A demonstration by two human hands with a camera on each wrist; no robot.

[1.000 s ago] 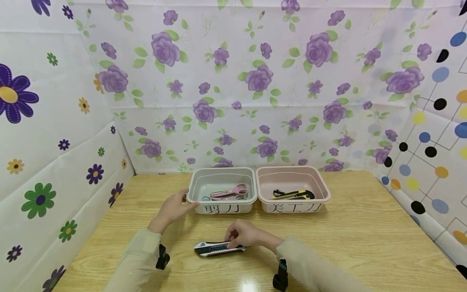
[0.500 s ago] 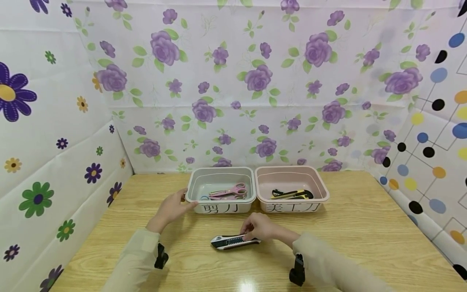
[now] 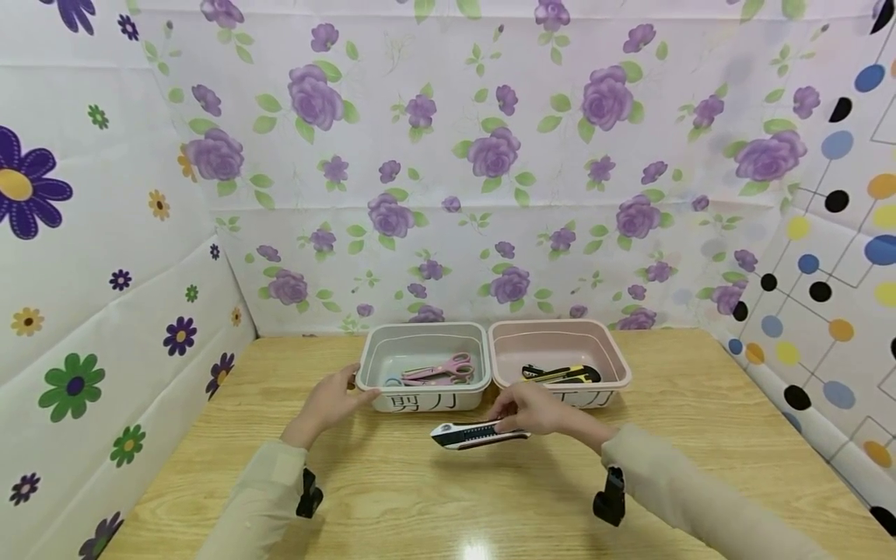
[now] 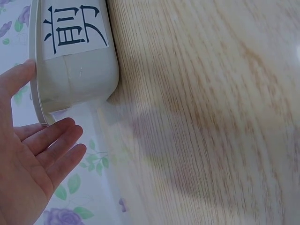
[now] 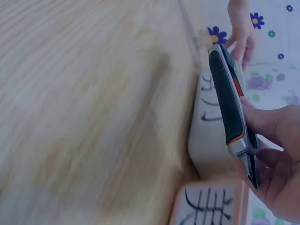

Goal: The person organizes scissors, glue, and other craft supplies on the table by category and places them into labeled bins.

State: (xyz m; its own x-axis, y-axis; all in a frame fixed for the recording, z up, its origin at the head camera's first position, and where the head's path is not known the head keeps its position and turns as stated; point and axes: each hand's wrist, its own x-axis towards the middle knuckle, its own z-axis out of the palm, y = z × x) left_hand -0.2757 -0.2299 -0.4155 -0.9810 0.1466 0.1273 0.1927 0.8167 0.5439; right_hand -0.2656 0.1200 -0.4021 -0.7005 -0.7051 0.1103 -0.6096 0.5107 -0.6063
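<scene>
A large utility knife with a white-and-black handle is raised above the table, and my right hand pinches its rear end between thumb and fingers. Orange trim shows along the knife in the right wrist view. The hand overlaps the front of a pink bin, hiding part of its label. Several cutters, one yellow and black, lie in that bin. My left hand touches the left front corner of a grey bin, thumb at the rim and fingers extended. Pink scissors lie inside it.
The two bins stand side by side near the back of the wooden table. Behind them hangs a floral cloth. Patterned cloths close off the left and right sides. A black wrist camera sits on the right sleeve.
My right hand has slid the utility knife to the right, then lifted it off the table and toward the pink bin. The left hand has stayed at the grey bin's corner.
</scene>
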